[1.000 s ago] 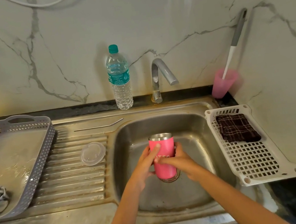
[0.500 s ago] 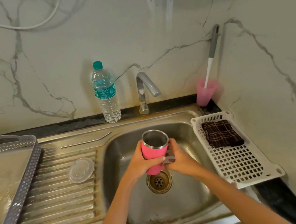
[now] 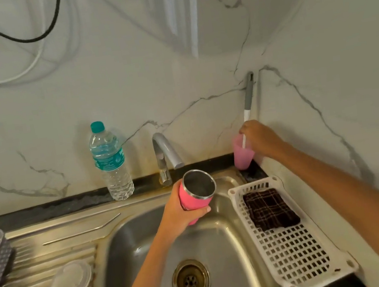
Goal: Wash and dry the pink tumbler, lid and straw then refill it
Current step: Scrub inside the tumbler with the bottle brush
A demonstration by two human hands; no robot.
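The left hand (image 3: 180, 215) is wrapping its fingers round the pink tumbler (image 3: 194, 201), holding it tilted above the steel sink (image 3: 129, 239), open mouth facing up and back. The lid (image 3: 70, 282) and straw (image 3: 83, 231) are lying apart on the ribbed drainboard (image 3: 30, 275). A water bottle (image 3: 110, 160) and tap (image 3: 166, 149) are standing against the marble wall (image 3: 148, 75). The right hand (image 3: 261, 140) is reaching to the corner, fingers curling at the brush (image 3: 248, 95) in a pink cup (image 3: 241, 157); whether they are actually pinching it I cannot tell.
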